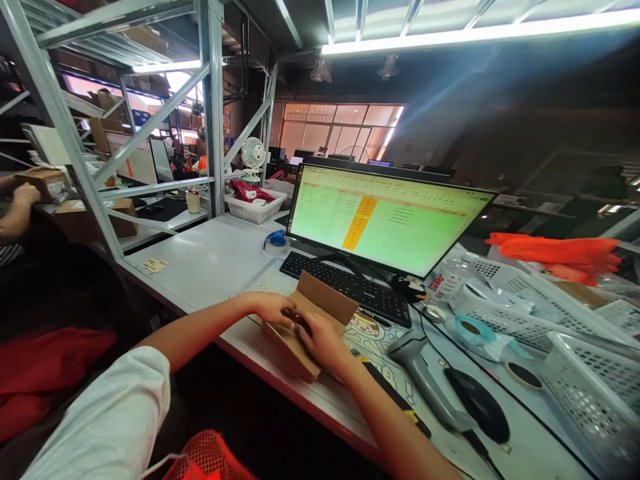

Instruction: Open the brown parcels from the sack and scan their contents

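An open cardboard box (327,297) stands near the front edge of the desk, its back flap raised. My left hand (274,308) reaches over the left side of the box with its fingers curled. From the right, my right hand (320,337) comes in over the box, and its fingers meet those of the left. Between the fingertips shows a small dark thing (295,316), too covered to name. Both hands appear closed on it. Much of the inside of the box is hidden by my hands.
Behind the box are a keyboard (325,280) and a monitor (385,217). A barcode scanner (430,380), a black mouse (477,403) and white baskets (590,380) lie right. Blue tape (276,241) sits behind-left. A metal rack post (213,107) rises left, where another person's hand (26,193) touches a box.
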{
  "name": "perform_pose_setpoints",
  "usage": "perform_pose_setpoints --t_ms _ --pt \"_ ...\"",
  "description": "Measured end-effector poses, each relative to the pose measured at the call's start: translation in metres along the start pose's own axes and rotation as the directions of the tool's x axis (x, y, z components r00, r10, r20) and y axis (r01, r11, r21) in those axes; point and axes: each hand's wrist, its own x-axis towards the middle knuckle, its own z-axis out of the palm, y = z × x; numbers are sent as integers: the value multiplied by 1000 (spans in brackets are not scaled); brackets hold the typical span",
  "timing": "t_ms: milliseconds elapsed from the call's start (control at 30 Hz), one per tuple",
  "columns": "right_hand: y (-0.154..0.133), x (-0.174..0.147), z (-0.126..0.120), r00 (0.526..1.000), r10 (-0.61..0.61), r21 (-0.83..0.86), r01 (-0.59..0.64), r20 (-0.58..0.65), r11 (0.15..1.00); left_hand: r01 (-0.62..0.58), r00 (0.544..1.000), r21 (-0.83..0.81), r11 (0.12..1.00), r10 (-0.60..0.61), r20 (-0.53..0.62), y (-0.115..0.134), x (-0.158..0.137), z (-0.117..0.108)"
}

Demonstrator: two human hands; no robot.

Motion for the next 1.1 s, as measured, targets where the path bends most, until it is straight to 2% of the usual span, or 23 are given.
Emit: perform_pose_setpoints --t_ms 67,167,333,400,467,567,633,700,767,800,833,867,933,967,1000,1100 --pt "-1 -5 3 998 54 40 -56 41 998 -4 1000 19 1000 4 29 -8 3 14" --pt "-2 -2 -3 995 47 -58 -42 84 997 -4 1000 13 1000 4 -9 -12 -5 35" --pt "-16 5 -19 990 19 -138 1 143 990 -58 998 -8 998 58 -41 0 -19 43" --pt "-22 0 -29 997 1 -139 9 71 990 -52 998 51 997 53 -20 8 -20 41" --pt "-27 -11 -42 998 13 -127 -20 -56 992 -32 999 120 992 31 7 17 -18 37" --pt "-31 -43 -64 967 92 -56 -109 -236 992 -7 999 210 978 -3 45 31 -13 29" --pt "-36 -71 -70 913 179 -4 -194 -366 981 7 997 285 958 -28 70 40 -9 26" --pt "-41 -98 -67 807 323 89 -323 -493 942 9 995 354 935 -43 88 46 -5 24" --pt "-45 -119 -56 639 557 296 -476 -530 828 1 996 389 921 -38 86 48 0 25" --pt "-45 -126 -49 559 682 435 -526 -471 731 -1 997 391 921 -29 69 48 2 27" --pt "-45 -130 -42 500 784 569 -545 -368 615 0 999 387 922 -20 47 47 5 29" --pt "-45 -133 -35 472 847 679 -540 -243 496 5 1000 384 923 -16 25 47 7 31" --pt "-45 -134 -26 481 876 812 -499 -31 303 20 1000 372 928 -15 -15 49 10 34" --pt "-45 -133 -23 487 873 849 -472 27 237 18 1000 356 934 -11 -21 49 10 34" --pt "-46 -131 -21 479 876 877 -442 57 185 8 1000 325 946 -2 -19 49 10 31" --pt "-45 -124 -22 403 910 942 -333 96 48 -8 999 107 994 12 -37 38 1 11"
